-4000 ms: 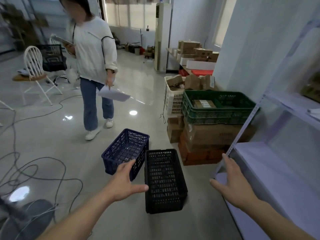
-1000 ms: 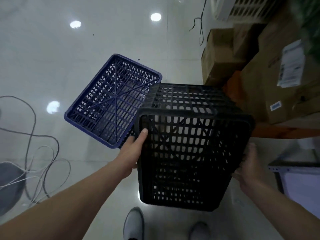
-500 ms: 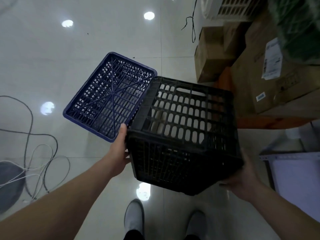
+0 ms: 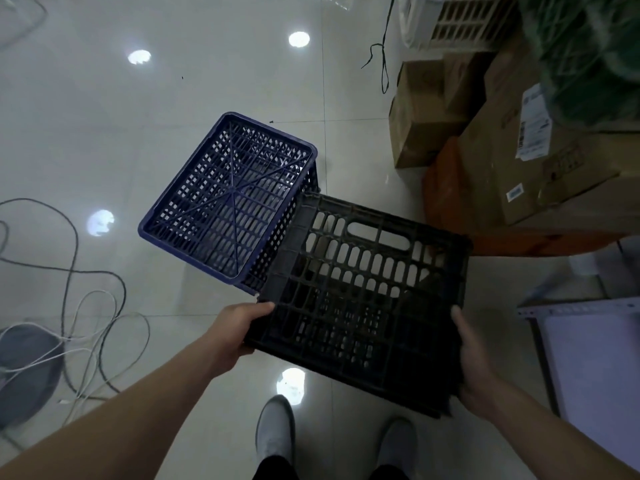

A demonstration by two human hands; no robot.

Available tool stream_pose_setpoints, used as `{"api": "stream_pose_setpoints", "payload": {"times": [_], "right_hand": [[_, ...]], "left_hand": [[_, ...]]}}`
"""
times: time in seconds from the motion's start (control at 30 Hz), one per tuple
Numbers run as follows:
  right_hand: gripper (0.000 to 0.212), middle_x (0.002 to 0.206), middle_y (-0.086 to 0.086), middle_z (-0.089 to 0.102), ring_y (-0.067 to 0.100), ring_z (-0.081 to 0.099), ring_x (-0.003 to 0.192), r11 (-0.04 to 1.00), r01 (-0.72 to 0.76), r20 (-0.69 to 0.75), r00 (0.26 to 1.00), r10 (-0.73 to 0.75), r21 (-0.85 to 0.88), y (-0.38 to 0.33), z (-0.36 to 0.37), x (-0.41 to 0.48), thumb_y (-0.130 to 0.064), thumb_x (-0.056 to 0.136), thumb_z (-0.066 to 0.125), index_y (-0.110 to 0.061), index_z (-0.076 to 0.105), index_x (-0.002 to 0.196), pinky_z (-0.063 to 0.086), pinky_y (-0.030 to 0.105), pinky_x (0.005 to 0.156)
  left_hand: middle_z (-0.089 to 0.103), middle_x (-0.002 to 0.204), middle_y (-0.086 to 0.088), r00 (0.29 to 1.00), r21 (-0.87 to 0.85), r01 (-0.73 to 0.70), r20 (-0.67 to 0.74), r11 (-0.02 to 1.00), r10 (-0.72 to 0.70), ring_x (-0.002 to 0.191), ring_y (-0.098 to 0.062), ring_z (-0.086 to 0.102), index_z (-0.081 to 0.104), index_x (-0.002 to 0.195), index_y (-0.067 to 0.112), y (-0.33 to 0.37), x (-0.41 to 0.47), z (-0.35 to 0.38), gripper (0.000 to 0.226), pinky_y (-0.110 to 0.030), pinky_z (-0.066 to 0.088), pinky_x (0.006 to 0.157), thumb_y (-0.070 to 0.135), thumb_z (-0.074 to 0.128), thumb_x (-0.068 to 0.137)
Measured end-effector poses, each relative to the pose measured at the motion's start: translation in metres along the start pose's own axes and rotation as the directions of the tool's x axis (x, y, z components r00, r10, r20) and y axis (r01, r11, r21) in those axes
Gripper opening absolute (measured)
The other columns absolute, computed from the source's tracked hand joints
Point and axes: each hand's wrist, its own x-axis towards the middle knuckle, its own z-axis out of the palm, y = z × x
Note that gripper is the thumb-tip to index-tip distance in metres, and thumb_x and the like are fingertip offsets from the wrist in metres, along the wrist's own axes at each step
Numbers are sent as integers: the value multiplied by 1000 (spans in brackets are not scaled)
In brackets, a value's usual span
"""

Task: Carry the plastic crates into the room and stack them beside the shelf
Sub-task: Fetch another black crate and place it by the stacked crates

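I hold a black plastic crate off the floor, tipped so one slotted side wall with a handle hole faces up. My left hand grips its near left corner. My right hand grips its near right corner. A dark blue crate stands on the tiled floor just beyond, open side up, touching or nearly touching the black crate's far left edge. The corner of a pale metal shelf shows at the right.
Cardboard boxes are piled at the upper right, with a green crate and a white crate on them. Loose cables and a round grey base lie at the left. My shoes are below the crate.
Four seconds ago both crates stood on the floor and my hands were empty. Over the last second the black crate has been held up and tipped further, its side wall turning upward.
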Motion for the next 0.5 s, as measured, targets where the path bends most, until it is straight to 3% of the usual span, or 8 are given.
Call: {"api": "stream_pose_setpoints", "payload": {"times": [0.1,0.17,0.2,0.3,0.4,0.43,0.5], "right_hand": [[57,114,10,77,35,70,112,978,-56,-26,998,52,-203,-3,6,-1,-73,93,51,-27,76,116,42,55,113],[47,108,3,70,30,62,108,933,-116,-57,993,103,-341,-8,11,-4,-70,92,57,-28,70,110,38,51,109],[42,108,0,67,27,60,103,919,-97,-89,994,68,-383,-12,14,-6,-64,92,63,-28,66,112,39,47,103],[47,127,5,67,23,63,103,838,120,-220,936,-273,-532,-29,16,5,-45,87,80,-22,60,124,48,41,98],[91,150,6,54,29,58,126,545,171,-107,891,-441,-821,-60,18,18,-44,80,86,-26,35,154,50,51,103],[89,146,3,57,27,60,125,431,188,-19,901,-434,-883,-70,21,22,-46,77,87,-30,39,151,52,51,102],[67,121,-1,69,21,67,104,319,183,64,935,-349,-930,-83,23,30,-44,74,89,-31,56,130,57,46,92]], "left_hand": [[77,101,-15,999,0,-27,-40,1000,27,101,-36,71,73,107,4,-2,2,-3,40,-51,52,100,34,73,82],[78,96,-13,997,27,-37,-60,999,38,95,-34,73,74,105,4,-2,3,-6,32,-46,56,93,29,74,85],[78,94,-12,997,49,-40,-64,998,43,94,-33,74,74,104,6,-2,3,-7,26,-44,57,91,25,74,85],[78,93,-8,994,128,-51,-87,990,62,92,-30,74,74,99,16,2,3,-10,16,-44,58,91,10,75,84],[75,98,-6,989,284,-52,-119,957,89,90,-26,72,73,107,19,6,8,-6,25,-42,58,92,7,73,84],[74,102,-7,985,344,-51,-137,938,104,93,-26,71,71,115,18,7,8,-5,31,-41,57,92,9,72,85],[66,124,-12,968,521,-55,-180,852,172,111,-29,64,60,134,18,7,6,-1,48,-38,52,98,19,70,88]]}}
